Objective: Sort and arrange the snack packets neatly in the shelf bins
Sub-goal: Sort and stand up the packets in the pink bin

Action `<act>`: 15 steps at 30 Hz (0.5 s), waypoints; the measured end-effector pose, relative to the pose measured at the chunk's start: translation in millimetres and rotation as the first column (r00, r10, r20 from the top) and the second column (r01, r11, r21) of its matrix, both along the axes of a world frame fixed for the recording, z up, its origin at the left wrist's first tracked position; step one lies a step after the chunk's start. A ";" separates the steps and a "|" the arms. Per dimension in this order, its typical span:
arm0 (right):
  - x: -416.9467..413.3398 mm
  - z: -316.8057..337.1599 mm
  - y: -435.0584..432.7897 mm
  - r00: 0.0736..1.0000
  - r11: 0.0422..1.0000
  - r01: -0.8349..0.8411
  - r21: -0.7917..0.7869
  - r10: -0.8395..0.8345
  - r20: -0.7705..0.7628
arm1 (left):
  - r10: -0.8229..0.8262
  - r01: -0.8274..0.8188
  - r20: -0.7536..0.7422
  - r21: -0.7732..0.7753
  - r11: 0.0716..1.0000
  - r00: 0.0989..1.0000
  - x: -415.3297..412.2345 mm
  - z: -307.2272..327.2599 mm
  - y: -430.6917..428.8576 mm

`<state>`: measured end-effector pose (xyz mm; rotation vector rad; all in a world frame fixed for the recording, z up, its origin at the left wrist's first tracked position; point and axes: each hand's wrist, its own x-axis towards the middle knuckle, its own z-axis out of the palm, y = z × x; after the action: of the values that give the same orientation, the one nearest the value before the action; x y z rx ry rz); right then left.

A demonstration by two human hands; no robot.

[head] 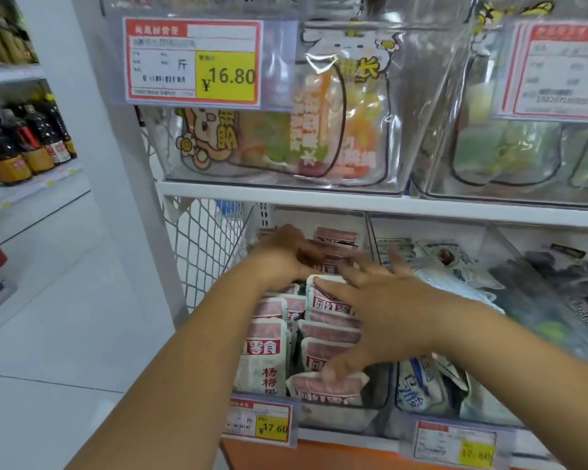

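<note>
Several pink and white snack packets [265, 351] stand in rows in a clear bin [377, 391] on the lower shelf. My left hand [282, 256] reaches into the back of that bin, its fingers curled round packets at the rear [336, 237]. My right hand [370, 307] lies spread over the right-hand row with fingers straight; the thumb presses on the front packet [323, 390].
A bin of blue and white packets [421, 391] and one of dark packets [564, 293] stand to the right. Clear bins of colourful sweets [319, 130] fill the shelf above. Price tags [262, 420] hang at the front. A wire side panel [207, 245] and bottles [24, 140] are at left.
</note>
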<state>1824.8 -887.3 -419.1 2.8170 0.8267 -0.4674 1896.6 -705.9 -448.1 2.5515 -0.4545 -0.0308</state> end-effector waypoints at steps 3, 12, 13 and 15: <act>1.1 5.8 -0.5 0.999 0.995 -0.050 -0.085 0.048 -0.025 | -0.024 0.023 0.009 0.066 0.998 1.000 -2.0 -2.0 -0.2; -13.3 5.3 -5.0 0.997 0.999 -0.019 -0.036 0.017 -0.076 | -0.015 0.019 -0.067 0.064 0.998 0.998 7.2 -6.3 -2.6; -12.6 4.5 -4.9 0.997 0.999 -0.019 -0.027 0.017 -0.071 | -0.019 0.023 -0.088 0.049 0.999 0.996 5.6 -6.1 -0.5; -11.2 1.7 -5.1 0.999 1.000 -0.014 0.017 0.015 -0.046 | -0.034 0.040 -0.142 0.036 0.999 0.989 1.7 -4.5 3.6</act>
<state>1813.6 -892.4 -417.4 2.8230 0.8636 -0.5284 1898.3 -702.3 -452.6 2.5574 -0.4502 -0.2343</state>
